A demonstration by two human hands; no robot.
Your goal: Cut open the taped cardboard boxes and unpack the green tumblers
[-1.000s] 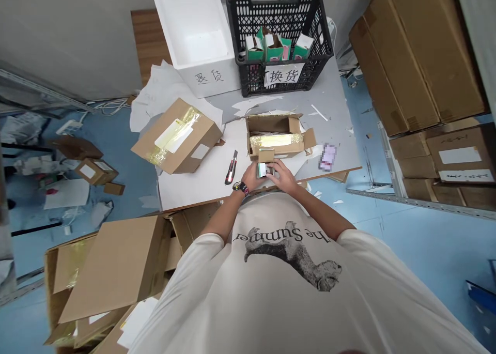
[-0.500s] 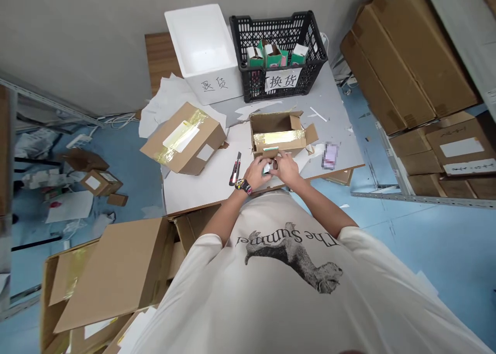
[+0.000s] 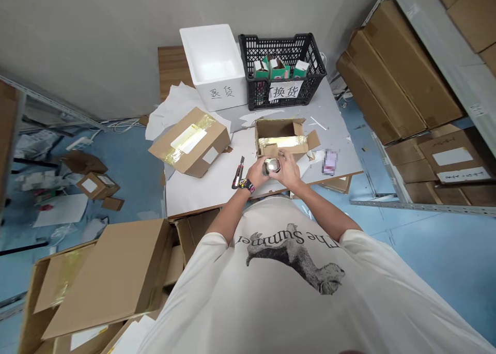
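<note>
Brown cardboard makes the taped box (image 3: 190, 143) towards ten o'clock on the counter (image 3: 201, 191); the knife (image 3: 238, 172) lies at nine, near the left hand (image 3: 257, 173), which pinches a shiny round thing (image 3: 274, 165) at the dial's centre. The open box (image 3: 284, 137) sits at twelve; the right hand (image 3: 289, 172) grips the thing's three-o'clock side, a blurred pink item (image 3: 329, 163) beyond.

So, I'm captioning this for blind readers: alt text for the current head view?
A person's left hand and right hand hold a small shiny object at a table, near an open cardboard box. A knife and a taped box lie to the left; behind stand a white bin and a black crate containing green boxes.
</note>
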